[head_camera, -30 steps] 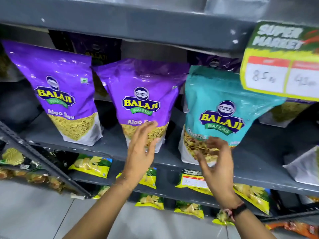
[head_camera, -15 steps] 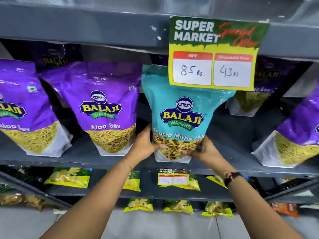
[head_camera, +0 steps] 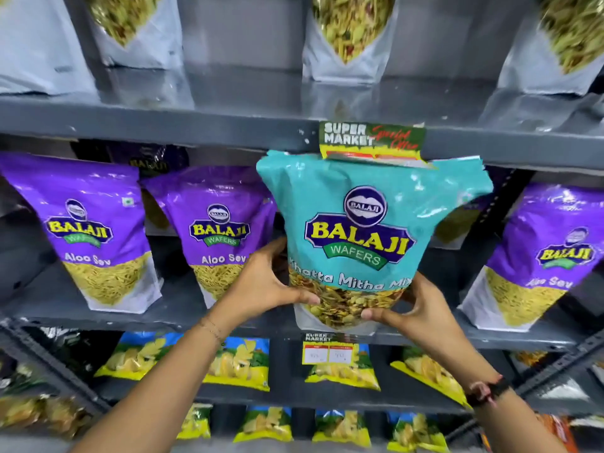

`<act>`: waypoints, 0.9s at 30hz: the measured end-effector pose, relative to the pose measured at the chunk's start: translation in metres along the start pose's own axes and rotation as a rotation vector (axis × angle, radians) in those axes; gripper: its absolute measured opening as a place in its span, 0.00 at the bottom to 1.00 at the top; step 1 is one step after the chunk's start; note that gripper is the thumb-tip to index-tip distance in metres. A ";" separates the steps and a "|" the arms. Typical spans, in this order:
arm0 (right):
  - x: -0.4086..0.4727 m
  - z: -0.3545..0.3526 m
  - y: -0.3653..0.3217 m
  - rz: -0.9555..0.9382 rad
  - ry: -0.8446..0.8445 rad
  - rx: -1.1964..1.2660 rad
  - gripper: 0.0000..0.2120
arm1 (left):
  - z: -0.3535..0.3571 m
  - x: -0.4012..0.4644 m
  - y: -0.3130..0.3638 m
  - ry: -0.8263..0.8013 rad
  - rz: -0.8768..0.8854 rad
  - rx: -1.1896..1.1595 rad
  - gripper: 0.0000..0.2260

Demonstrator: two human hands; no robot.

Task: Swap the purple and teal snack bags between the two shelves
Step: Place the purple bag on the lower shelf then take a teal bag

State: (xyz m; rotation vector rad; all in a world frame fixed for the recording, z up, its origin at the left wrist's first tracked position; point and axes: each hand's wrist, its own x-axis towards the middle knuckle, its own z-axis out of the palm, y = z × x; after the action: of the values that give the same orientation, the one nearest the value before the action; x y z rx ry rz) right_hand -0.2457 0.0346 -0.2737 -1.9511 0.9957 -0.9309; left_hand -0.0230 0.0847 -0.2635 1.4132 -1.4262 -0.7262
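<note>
Teal foil catches the light as the Khatta Mitha Mix bag (head_camera: 366,237) sits lifted in front of the middle shelf (head_camera: 183,317), its top edge brushing the price tag (head_camera: 371,140) that hangs from the shelf above (head_camera: 163,125). Both hands are closed on its lower corners: the left hand (head_camera: 266,284) wraps the left side with the thumb across the clear window, and the right hand (head_camera: 421,310) cups the right corner from below. Purple Aloo Sev bags (head_camera: 225,230) stand just beside it on either side (upright, untouched). To carry it well, I'd say she should tip the top toward herself to clear that tag, keep the base supported, and draw it out straight so the neighbouring purple bags don't topple.
</note>
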 end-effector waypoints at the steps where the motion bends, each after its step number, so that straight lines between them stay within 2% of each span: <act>1: -0.002 -0.006 -0.012 -0.030 0.014 -0.001 0.24 | -0.005 -0.003 0.014 0.003 0.035 0.007 0.28; 4: -0.004 -0.025 -0.049 -0.116 0.058 -0.006 0.25 | -0.022 -0.005 0.054 0.026 0.130 0.023 0.28; 13: 0.009 -0.090 -0.161 -0.377 0.195 0.036 0.35 | -0.063 0.012 0.176 0.035 0.441 0.006 0.19; 15: 0.018 -0.102 -0.179 -0.423 0.218 0.047 0.32 | -0.071 0.023 0.196 0.068 0.477 -0.014 0.21; 18: 0.038 -0.116 -0.203 -0.484 0.242 0.090 0.19 | -0.081 0.044 0.224 0.134 0.499 -0.089 0.32; 19: 0.047 -0.120 -0.209 -0.499 0.250 0.103 0.16 | -0.083 0.051 0.232 0.142 0.498 -0.113 0.33; 24: 0.088 -0.130 -0.228 -0.513 0.245 0.150 0.18 | -0.090 0.081 0.259 0.155 0.452 -0.179 0.23; 27: 0.115 -0.128 -0.223 -0.483 0.240 0.152 0.16 | -0.088 0.102 0.254 0.202 0.429 -0.213 0.19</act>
State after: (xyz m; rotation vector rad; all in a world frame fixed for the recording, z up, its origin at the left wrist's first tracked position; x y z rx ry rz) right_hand -0.2314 -0.0061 0.0048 -2.0178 0.5594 -1.4912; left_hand -0.0285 0.0429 0.0213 0.9439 -1.3844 -0.4304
